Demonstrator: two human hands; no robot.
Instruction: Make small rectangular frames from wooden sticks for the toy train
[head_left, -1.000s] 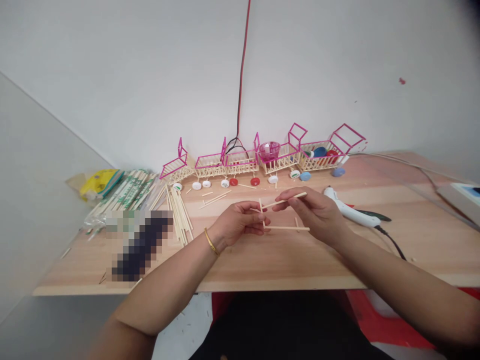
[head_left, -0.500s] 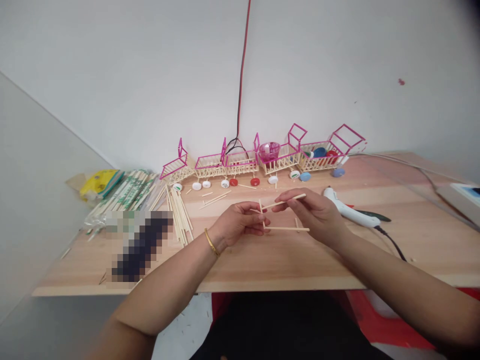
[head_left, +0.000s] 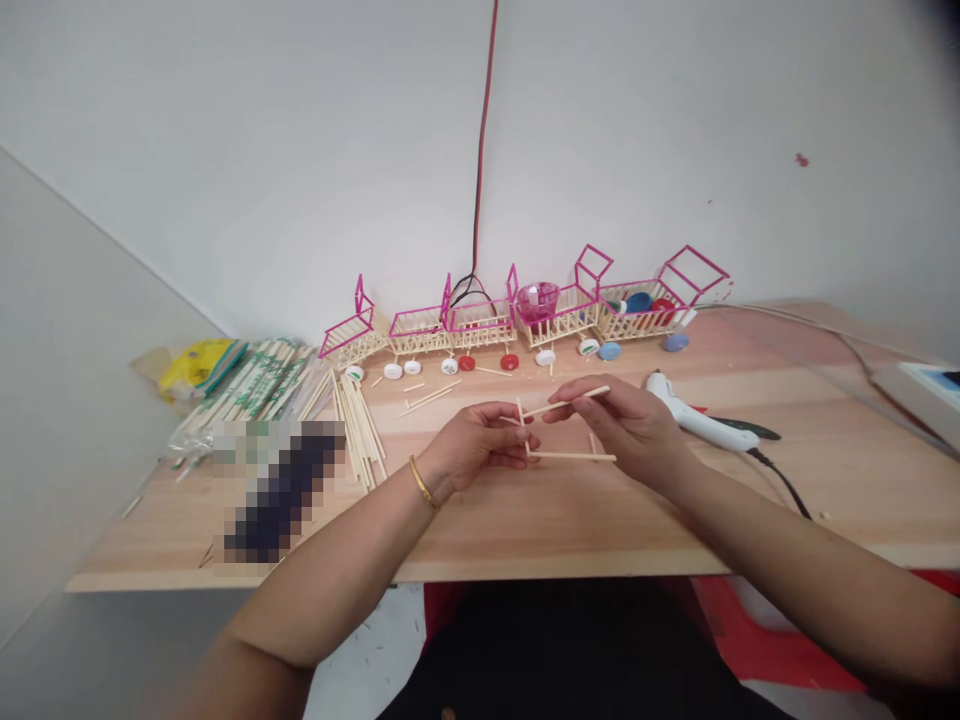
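Above the table, my left hand pinches a short wooden stick whose lower end meets a long wooden stick at about a right angle. Another wooden stick is gripped between the thumb and fingers of my right hand. Its left end touches or nearly touches the upper part of the short stick; I cannot tell whether it is joined. To the right of my right hand lies a white glue gun with a dark cord. A small stick piece rests on the table behind the long stick.
Along the wall stand several stick-built carts with magenta rims and bottle-cap wheels; one carries a pink bowl. Loose sticks, wrapped stick bundles and a yellow packet lie left. A white box is far right.
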